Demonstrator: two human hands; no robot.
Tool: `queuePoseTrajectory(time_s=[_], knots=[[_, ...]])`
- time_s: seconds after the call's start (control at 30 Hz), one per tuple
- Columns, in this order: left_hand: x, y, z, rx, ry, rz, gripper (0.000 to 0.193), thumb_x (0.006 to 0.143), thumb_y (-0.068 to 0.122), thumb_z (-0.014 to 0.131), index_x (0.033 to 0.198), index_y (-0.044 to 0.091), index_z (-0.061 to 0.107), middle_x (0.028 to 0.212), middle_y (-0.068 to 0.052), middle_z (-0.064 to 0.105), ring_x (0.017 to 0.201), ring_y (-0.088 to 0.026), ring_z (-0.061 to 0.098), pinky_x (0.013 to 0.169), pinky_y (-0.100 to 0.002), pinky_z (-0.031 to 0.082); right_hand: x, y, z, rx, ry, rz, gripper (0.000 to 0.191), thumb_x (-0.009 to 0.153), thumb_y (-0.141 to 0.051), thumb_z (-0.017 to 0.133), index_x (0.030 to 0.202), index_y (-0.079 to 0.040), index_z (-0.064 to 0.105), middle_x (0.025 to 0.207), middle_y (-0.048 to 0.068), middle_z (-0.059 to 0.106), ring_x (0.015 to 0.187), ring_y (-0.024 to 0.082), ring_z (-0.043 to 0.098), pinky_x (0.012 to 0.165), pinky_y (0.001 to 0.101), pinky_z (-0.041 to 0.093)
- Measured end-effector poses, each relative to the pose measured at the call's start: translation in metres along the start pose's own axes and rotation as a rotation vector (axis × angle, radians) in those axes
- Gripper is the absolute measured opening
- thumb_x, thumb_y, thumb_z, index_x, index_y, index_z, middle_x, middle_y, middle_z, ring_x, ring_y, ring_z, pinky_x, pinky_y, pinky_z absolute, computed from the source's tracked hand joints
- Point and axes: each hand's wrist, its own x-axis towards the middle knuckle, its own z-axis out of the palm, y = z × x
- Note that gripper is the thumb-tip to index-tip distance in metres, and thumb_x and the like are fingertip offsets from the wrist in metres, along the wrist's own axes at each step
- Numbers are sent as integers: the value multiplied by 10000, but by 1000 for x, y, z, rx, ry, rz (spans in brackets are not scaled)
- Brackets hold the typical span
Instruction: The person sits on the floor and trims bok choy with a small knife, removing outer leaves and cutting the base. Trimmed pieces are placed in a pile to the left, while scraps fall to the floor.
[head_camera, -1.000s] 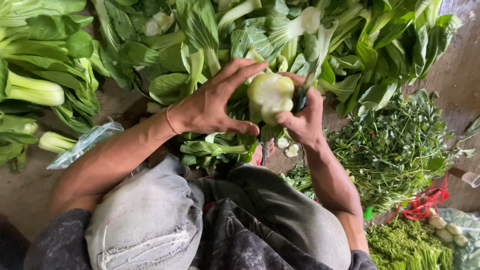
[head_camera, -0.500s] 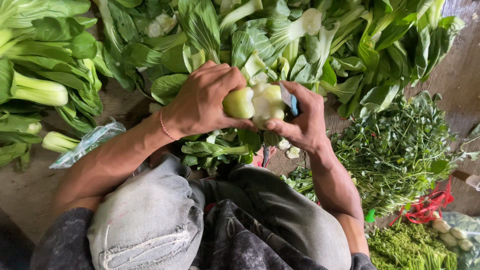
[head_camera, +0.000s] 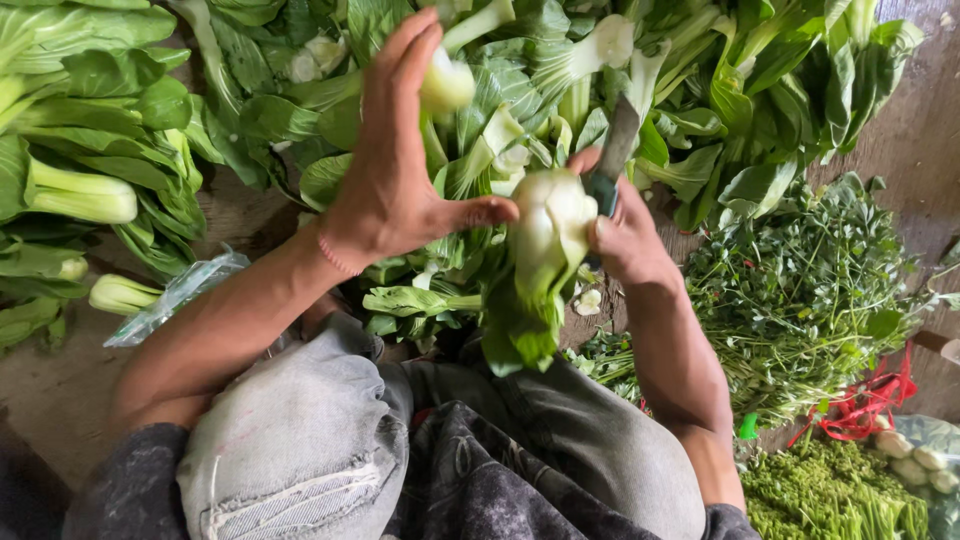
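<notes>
My right hand (head_camera: 628, 238) is closed around a small knife (head_camera: 612, 160) with a teal handle, its blade pointing up. The same hand presses a bok choy head (head_camera: 548, 238) against the knife, pale base up and leaves hanging down over my knees. My left hand (head_camera: 400, 170) is raised with its fingers spread. Its thumb tip reaches the side of the bok choy. A pale stem piece (head_camera: 446, 82) sits blurred at its fingertips; I cannot tell whether the fingers hold it.
A heap of bok choy (head_camera: 700, 70) lies ahead, with more bok choy (head_camera: 80, 190) on the left. A bunch of fine leafy herbs (head_camera: 800, 300) and a red tie (head_camera: 860, 405) lie on the right, a clear plastic bag (head_camera: 175, 295) by my left knee.
My left hand has let go of the bok choy head and lifted away, fingers spread. The head has turned leaves-down in my right hand. The knife blade now points up.
</notes>
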Motion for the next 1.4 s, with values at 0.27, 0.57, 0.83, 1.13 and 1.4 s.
queuePoseTrajectory(time_s=[0.27,0.57,0.83,1.13,1.4], knots=[[-32,8,33,-1336,-533,-515,1394,663,560,959,1658,51,126,1655,-148,403,1465,-232,506,1251,-404,459,12,-3,42,-425,47,-110,655,912,-490,821,1292,-16,578,1165,96,652,1027,153,654,929,307,544],[-27,8,20,-612,-255,-528,848,708,291,1023,1335,84,493,1199,-79,697,1107,-180,708,956,-331,593,-3,-30,73,-1428,180,-352,498,1026,-503,573,1083,-11,625,828,128,599,658,279,619,592,416,501],[-29,16,16,-485,-180,-428,793,766,223,988,1347,94,464,1182,-113,678,1080,-263,721,913,-368,586,-3,-28,79,-1491,55,-221,492,1022,-506,575,902,-29,547,712,143,596,567,330,602,525,439,476],[-32,18,17,-436,-153,-380,836,757,341,1008,1345,97,466,1231,-125,658,1107,-291,708,930,-384,579,0,-34,79,-1554,23,-199,493,1028,-515,573,918,-35,541,664,139,584,559,349,604,514,442,468],[-36,17,16,-463,-136,-302,792,795,287,985,1346,76,457,1272,-146,639,1144,-324,706,965,-405,585,0,-35,80,-1590,27,-206,562,1012,-586,551,866,-45,510,640,138,569,524,352,593,469,443,447]])
